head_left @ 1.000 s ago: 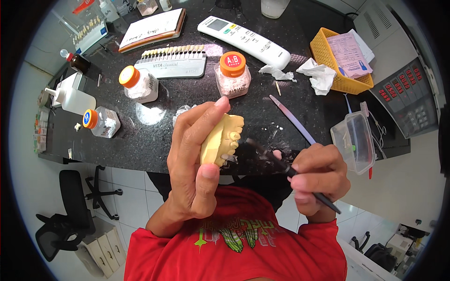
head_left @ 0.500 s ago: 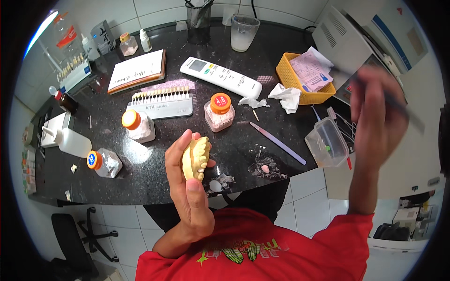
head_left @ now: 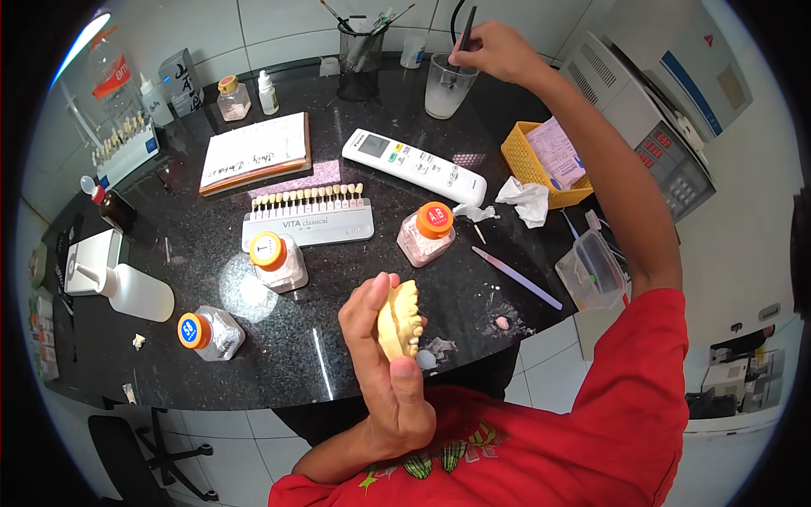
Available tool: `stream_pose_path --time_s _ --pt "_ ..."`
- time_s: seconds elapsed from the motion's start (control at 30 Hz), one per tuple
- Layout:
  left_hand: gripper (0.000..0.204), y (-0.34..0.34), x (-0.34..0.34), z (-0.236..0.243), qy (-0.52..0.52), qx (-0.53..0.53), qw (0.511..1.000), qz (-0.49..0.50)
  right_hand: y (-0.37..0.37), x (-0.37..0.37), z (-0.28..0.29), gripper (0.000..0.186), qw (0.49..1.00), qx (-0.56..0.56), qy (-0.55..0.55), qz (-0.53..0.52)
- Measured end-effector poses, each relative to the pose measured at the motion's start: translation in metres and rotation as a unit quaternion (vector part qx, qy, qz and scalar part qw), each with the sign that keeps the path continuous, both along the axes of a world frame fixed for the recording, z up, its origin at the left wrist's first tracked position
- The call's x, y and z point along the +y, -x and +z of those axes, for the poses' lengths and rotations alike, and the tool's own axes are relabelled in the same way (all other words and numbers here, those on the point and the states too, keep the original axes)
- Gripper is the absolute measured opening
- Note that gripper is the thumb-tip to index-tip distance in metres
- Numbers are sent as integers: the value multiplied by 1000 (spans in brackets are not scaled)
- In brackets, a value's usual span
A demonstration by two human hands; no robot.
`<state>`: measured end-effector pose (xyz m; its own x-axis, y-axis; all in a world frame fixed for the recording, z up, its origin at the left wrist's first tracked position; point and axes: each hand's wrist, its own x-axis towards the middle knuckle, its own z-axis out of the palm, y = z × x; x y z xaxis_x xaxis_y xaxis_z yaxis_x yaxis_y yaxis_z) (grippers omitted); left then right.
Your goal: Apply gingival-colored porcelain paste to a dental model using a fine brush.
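My left hand point(head_left: 384, 372) grips a yellow plaster dental model point(head_left: 398, 321) between thumb and fingers, its row of teeth turned to the right, above the front edge of the dark counter. At the back of the counter my right hand point(head_left: 498, 52) pinches a slim black-handled brush point(head_left: 468, 29), whose lower end is inside a glass of cloudy water point(head_left: 445, 97). An orange-capped jar of pink powder point(head_left: 425, 237) stands just beyond the model. Beneath the model lies a small crumpled scrap point(head_left: 441, 346). A small pink lump point(head_left: 503, 323) sits amid powder smears to its right.
A tooth shade guide point(head_left: 308, 221), a white remote control point(head_left: 414, 166) and a notepad point(head_left: 253, 152) lie across the middle. More orange-capped jars point(head_left: 211, 333) stand left. Under my right arm are a yellow basket point(head_left: 517, 156), crumpled tissue point(head_left: 525, 201), a lilac stick point(head_left: 517, 279) and a clear plastic box point(head_left: 591, 269).
My right hand has swung from the right side to the back of the counter, bringing the brush into the glass. My left hand still holds the model. The whole view has shifted slightly.
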<state>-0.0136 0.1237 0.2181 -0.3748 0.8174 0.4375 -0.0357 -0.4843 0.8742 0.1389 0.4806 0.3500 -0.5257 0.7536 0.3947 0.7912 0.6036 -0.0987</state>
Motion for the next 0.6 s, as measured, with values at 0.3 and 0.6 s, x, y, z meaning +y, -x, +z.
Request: stream_pose_path --time_s 0.3,0.6 --pt "73 1 -4 2 -1 -36 999 -17 9 -76 54 21 987 141 -77 -10" --pt "69 -4 -4 11 -4 -34 999 -29 -70 -224 73 28 938 318 -134 36"
